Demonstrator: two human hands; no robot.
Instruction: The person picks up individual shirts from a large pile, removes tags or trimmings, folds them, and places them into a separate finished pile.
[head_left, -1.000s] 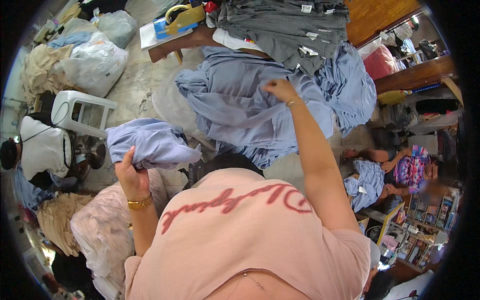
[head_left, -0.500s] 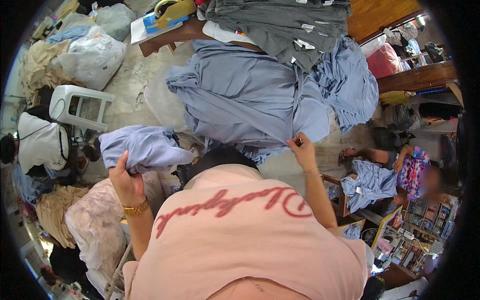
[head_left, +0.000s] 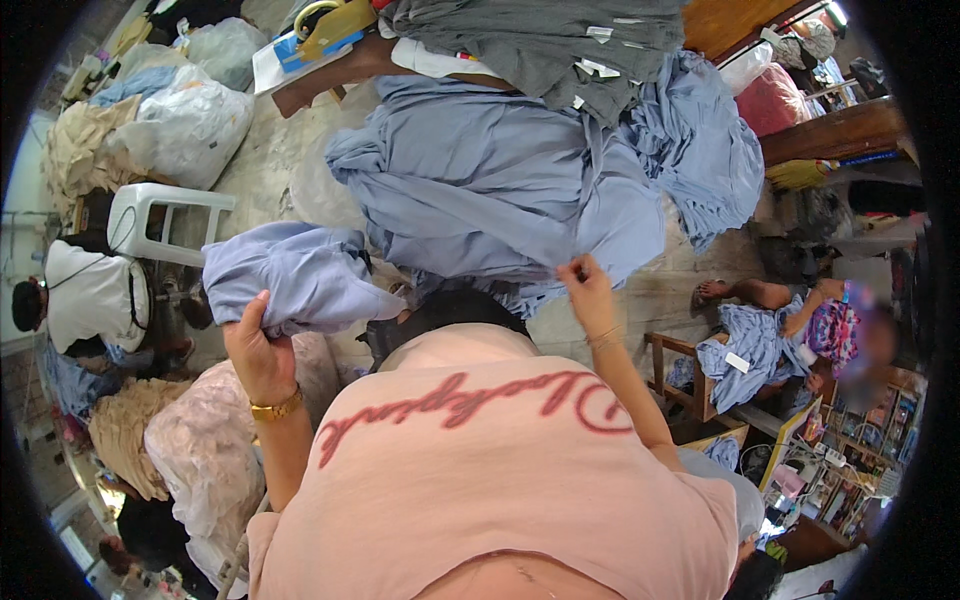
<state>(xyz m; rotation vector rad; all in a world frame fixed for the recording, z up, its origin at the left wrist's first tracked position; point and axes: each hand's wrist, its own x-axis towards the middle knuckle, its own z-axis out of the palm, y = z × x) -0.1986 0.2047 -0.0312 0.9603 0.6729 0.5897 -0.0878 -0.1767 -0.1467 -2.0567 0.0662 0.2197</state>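
A bunched piece of light blue cloth point(head_left: 285, 275) rests in my left hand point(head_left: 262, 350), with the thumb on top and the fingers underneath. In front of me spreads a large heap of blue cloth point(head_left: 470, 180), creased and hanging down from a wooden table. My right hand point(head_left: 592, 298) is at the near edge of this heap, fingers curled together. Something small and dark shows at those fingertips; I cannot make out what it is, or whether the hand also pinches the cloth.
Grey garments with white tags point(head_left: 560, 40) lie beyond the heap. At left stand a white plastic stool point(head_left: 165, 225), stuffed plastic bags point(head_left: 190, 120) and a seated person in white point(head_left: 95, 295). At right another person handles blue cloth point(head_left: 750, 350) beside a wooden frame point(head_left: 680, 375).
My right hand has shifted slightly left along the heap's near edge. My left hand still holds the cloth, now slightly lower and turned. The view has shifted a little.
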